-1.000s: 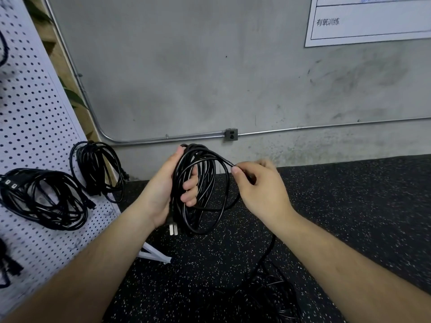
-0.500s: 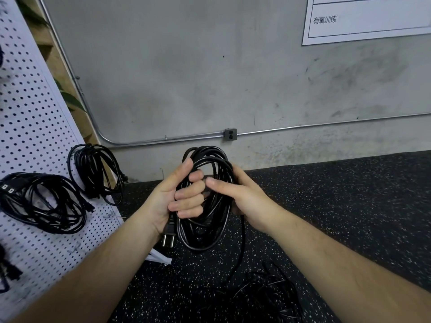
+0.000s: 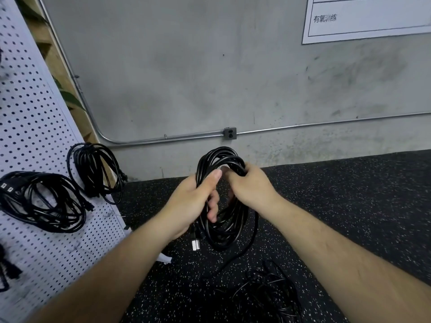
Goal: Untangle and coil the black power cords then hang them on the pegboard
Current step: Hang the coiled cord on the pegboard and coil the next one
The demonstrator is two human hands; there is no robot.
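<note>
While L hand grips black cord coil, R hand curls fingers round its top

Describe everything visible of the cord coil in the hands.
The black power cord coil is glossy cable wound into an upright oval of many loops. The left hand grips its left side; the right hand grips its top right. A plug with metal prongs hangs below the left hand; a loose tail trails toward the floor.

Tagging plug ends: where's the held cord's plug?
Head view, centre: the plug hangs just below the left hand, left of the bottom of the coil.
</note>
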